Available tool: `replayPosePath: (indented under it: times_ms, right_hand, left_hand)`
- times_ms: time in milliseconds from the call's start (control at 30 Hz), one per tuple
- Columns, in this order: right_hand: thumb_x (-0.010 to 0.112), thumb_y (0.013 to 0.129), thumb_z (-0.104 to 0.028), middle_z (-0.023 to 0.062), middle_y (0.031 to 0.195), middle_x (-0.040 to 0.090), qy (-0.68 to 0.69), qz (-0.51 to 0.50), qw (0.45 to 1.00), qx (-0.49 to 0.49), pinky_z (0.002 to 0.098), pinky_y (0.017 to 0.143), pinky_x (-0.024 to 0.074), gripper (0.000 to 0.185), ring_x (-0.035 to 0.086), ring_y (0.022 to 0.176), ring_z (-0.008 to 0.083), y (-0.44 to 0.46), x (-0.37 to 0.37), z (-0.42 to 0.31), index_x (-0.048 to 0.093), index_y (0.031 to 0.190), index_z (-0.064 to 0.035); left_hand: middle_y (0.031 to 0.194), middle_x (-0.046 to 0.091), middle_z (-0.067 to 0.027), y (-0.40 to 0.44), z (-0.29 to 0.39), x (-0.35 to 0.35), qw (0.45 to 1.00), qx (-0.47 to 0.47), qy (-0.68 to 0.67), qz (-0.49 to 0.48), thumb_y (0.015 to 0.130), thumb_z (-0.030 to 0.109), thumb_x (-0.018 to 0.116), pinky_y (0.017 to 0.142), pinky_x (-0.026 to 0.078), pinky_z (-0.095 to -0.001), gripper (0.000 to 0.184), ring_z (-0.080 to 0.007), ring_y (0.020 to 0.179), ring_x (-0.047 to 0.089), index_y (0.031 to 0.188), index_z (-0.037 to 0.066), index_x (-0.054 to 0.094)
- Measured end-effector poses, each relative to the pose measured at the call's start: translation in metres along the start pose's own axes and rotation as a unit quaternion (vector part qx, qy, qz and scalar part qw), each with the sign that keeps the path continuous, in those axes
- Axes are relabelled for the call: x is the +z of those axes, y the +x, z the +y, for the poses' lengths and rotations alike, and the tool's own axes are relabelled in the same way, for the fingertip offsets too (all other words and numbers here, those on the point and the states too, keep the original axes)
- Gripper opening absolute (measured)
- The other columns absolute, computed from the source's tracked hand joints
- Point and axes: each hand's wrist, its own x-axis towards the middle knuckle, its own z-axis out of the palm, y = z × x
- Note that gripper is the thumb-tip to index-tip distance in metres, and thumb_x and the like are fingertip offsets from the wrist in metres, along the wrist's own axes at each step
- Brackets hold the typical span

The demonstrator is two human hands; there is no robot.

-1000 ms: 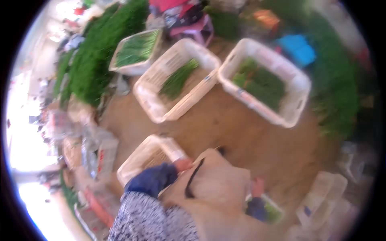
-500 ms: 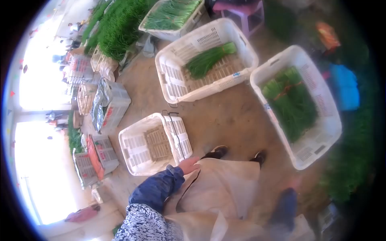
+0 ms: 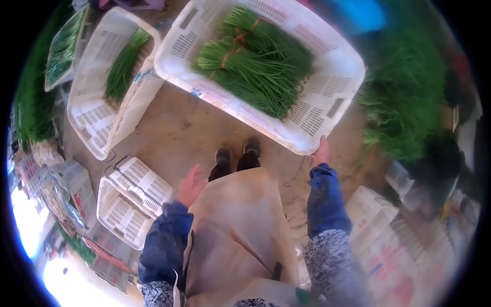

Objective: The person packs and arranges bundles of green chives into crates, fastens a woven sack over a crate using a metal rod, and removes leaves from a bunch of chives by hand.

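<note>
My right hand is at the near right corner of a large white plastic crate, its thumb against the rim and the other fingers mostly hidden. Inside that crate lie several bundles of long green leafy stalks, tied with red bands. My left hand is held over the floor beside my apron, fingers apart and nothing in them. Closest to it is a smaller white crate with a dark wire hook lying along it.
Another white crate at left holds one green bundle. Beyond it stands a crate of greens. Loose greens are heaped at right. White boxes stand by my right arm. My shoes are on the brown floor.
My view has swung to the right, bringing the large crate in front of me. My right hand, blurred and low before, is now at its corner. My left hand has left the apron's edge.
</note>
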Motion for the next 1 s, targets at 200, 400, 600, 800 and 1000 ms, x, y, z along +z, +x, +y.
replayPosePath:
  times_ms: [200,400,600,800,1000]
  right_hand:
    - [0.069,0.071,-0.019,0.0232,0.108,0.055,-0.351,0.122,0.887,-0.275,0.0430,0.084,0.0437,0.053,0.056,0.097,0.0374,0.023,0.009,-0.022,0.045,0.111,0.0047]
    - [0.062,0.074,-0.017,0.0272,0.104,0.057,-0.425,0.149,0.865,-0.222,0.0443,0.082,0.0445,0.044,0.055,0.097,0.0417,0.018,0.015,-0.023,0.043,0.107,0.0042]
    - [0.072,0.069,-0.024,0.0276,0.109,0.050,-0.415,0.019,0.891,-0.183,0.0425,0.090,0.0393,0.060,0.049,0.104,0.0396,0.010,-0.003,-0.044,0.045,0.110,0.0111]
    - [0.070,0.072,-0.022,0.0271,0.133,0.035,-0.314,0.105,0.832,-0.446,0.0419,0.104,0.0275,0.082,0.031,0.125,0.0400,0.059,-0.034,-0.171,0.024,0.135,0.0053]
    - [0.071,0.072,-0.017,0.0271,0.132,0.035,-0.395,-0.085,0.793,-0.456,0.0407,0.103,0.0285,0.082,0.034,0.122,0.0397,0.164,-0.032,-0.284,0.024,0.135,0.0049]
  left_hand:
    - [0.115,0.055,-0.0143,0.153,0.045,0.033,0.940,-0.151,-0.294,0.088,0.080,0.028,0.066,0.070,0.050,-0.0380,0.076,-0.0275,0.089,0.059,0.138,0.005,0.023]
    - [0.112,0.051,-0.0154,0.201,0.099,0.087,0.851,-0.223,-0.452,0.148,0.080,0.037,0.063,0.067,0.050,-0.0435,0.065,-0.0349,0.086,0.057,0.128,0.005,0.032]
    - [0.112,0.053,-0.0130,0.189,0.122,0.159,0.823,-0.225,-0.500,0.148,0.082,0.029,0.061,0.074,0.048,-0.0522,0.047,-0.0321,0.096,0.057,0.119,0.010,0.039]
    - [0.102,0.058,-0.0105,0.194,0.102,0.261,0.766,-0.231,-0.529,0.283,0.077,0.025,0.068,0.062,0.049,-0.0406,0.047,-0.0232,0.086,0.059,0.113,0.004,0.047]
    - [0.077,0.060,-0.0123,0.199,0.122,0.287,0.784,-0.107,-0.460,0.403,0.069,-0.003,0.055,0.054,0.048,-0.0333,0.028,-0.0194,0.062,0.058,0.097,-0.009,0.055]
